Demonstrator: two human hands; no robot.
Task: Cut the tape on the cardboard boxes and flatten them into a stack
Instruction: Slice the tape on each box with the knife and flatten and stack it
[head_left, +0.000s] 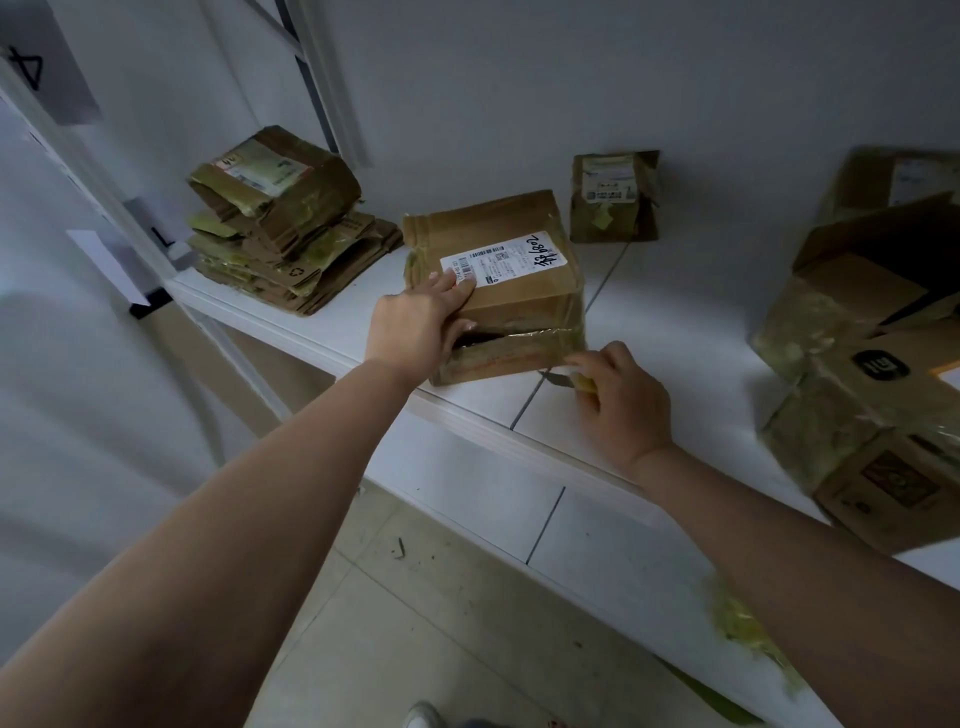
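In the head view, a taped cardboard box (498, 280) with a white shipping label (501, 258) is seen on a white shelf (675, 364), near its front edge. It is steadied by the left hand (415, 325), whose straight fingers are laid flat on the top panel while the thumb reaches the partly opened front seam. A small utility knife (563, 380) is gripped in the curled fingers of the right hand (618, 395), with its blade just beside the box's lower right corner. A stack of flattened boxes (283, 223) is seen to the left, well apart, and more uncut boxes (872, 364) are piled to the right. The seam's tape appears only partly cut. If the blade is drawn leftward along the seam, the left thumb could be nicked, since it lies in that path; the box could also be pushed off the edge if pressed unevenly.
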